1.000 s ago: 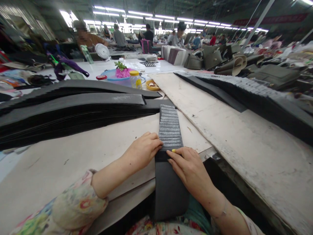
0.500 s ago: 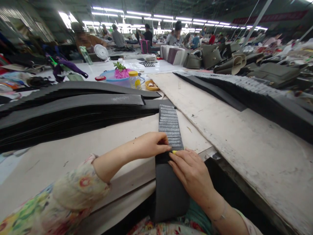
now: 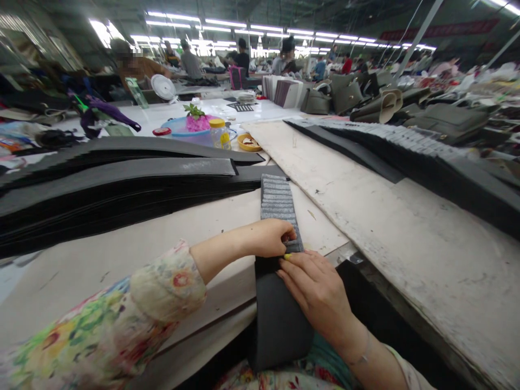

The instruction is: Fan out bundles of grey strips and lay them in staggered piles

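A stack of long dark grey strips (image 3: 280, 319) hangs over the near table edge toward my lap. Its far part lies fanned in steps, showing rough grey strip ends (image 3: 277, 197). My left hand (image 3: 276, 238) is closed over these ends, fingertips curled down near the right side; whatever they pinch is hidden. Just below, my right hand (image 3: 317, 284) holds the stack from its right side, fingers together on top and pressing on the black band. A small yellow bit (image 3: 287, 255) shows at its fingertips, too small to name.
Piles of dark strips lie at left (image 3: 122, 187) and on the pale board (image 3: 365, 233) at right. Farther back are a blue basin (image 3: 173, 127), a yellow-lidded jar (image 3: 219, 135), a small yellow dish (image 3: 248, 143) and olive bags (image 3: 345, 95). Several people work beyond.
My left hand has shifted right across the stepped strip ends, its fingers now curled farther over them. My right hand keeps its place on the stack. The view has shifted slightly.
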A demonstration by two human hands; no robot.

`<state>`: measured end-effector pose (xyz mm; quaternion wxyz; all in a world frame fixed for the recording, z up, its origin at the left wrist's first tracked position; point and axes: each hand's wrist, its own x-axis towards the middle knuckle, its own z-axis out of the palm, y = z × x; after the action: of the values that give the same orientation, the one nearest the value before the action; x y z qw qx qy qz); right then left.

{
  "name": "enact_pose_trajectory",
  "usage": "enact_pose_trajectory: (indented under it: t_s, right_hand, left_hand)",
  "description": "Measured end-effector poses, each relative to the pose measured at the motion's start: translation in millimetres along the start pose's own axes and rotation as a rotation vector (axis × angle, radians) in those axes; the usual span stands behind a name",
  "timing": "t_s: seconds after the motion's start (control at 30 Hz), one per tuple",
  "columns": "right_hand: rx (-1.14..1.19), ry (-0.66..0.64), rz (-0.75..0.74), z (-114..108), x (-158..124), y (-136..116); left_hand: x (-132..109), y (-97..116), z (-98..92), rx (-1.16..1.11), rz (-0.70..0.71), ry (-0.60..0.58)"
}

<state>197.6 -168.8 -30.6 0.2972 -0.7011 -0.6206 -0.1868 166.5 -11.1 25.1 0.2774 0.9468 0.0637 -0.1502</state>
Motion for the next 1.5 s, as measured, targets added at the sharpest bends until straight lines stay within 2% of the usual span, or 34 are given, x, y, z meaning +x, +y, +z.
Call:
enact_pose_trajectory:
  t_s: [0.17,0.5,0.83,1.1,1.33,1.5]
  right_hand:
    - [-0.015,-0.023,0.013,-2.4,-3.3,-3.0]
    - [-0.037,-0.035,0.018,-2.4,-9.3,-6.7]
    - [0.010,-0.018,0.052,-1.2,-8.8,-5.8]
    - [0.032,-0.137,0.125,-1.9,3.4,-1.0]
    - [0.012,-0.123,0.146,-0.3,9.1,4.5]
    - [-0.027,-0.193,0.174,-3.4,13.8,10.8]
  left_hand:
    - [-3.5,1.5,2.7,0.049,0.009,0.040]
    - [-11.7,-0.3,22.1,0.286,0.194,0.241]
    - [-19.8,5.1,24.3,0.431,0.276,0.190]
    - [-31.1,-11.9,16.9,0.206,0.279,0.152]
    - [-48.1,-25.9,16.2,0.038,0.163,0.250]
    - [-50.6,-25.4,19.2,0.004,0.112,0.281]
